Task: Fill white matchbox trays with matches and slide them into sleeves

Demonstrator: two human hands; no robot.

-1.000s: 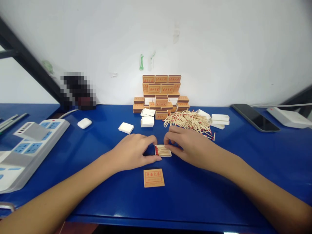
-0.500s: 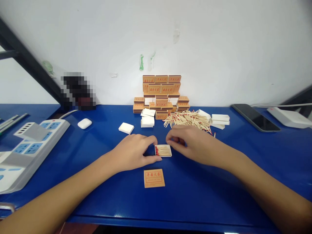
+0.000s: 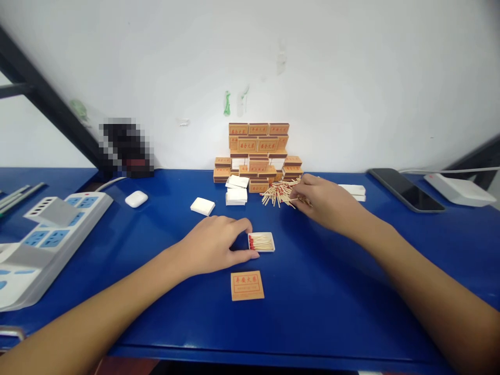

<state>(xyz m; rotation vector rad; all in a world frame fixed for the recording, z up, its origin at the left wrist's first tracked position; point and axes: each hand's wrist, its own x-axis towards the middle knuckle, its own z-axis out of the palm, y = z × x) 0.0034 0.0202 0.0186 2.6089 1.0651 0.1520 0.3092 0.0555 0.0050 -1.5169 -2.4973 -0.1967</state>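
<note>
My left hand (image 3: 221,242) rests on the table with thumb and forefinger around the left end of a small white matchbox tray (image 3: 273,245). Red-headed matches (image 3: 261,241) lie side by side in the tray, heads to the left. My right hand (image 3: 322,200) is at the heap of loose matches (image 3: 278,191), its fingertips pinched at a match; part of the heap is hidden behind the hand. Flat on the table, nearer to me, lies an orange matchbox sleeve (image 3: 247,286) with red print.
Orange matchboxes (image 3: 258,145) stand stacked against the wall. White trays (image 3: 236,196) sit before them, another tray (image 3: 202,206) lies left, and more trays (image 3: 353,190) are behind my right arm. A phone (image 3: 406,190) lies right; a power strip (image 3: 58,239) and white earbud case (image 3: 136,199) left.
My right hand has moved from beside the tray, away from me and slightly right, to the match heap. My left hand and the tray have stayed in place.
</note>
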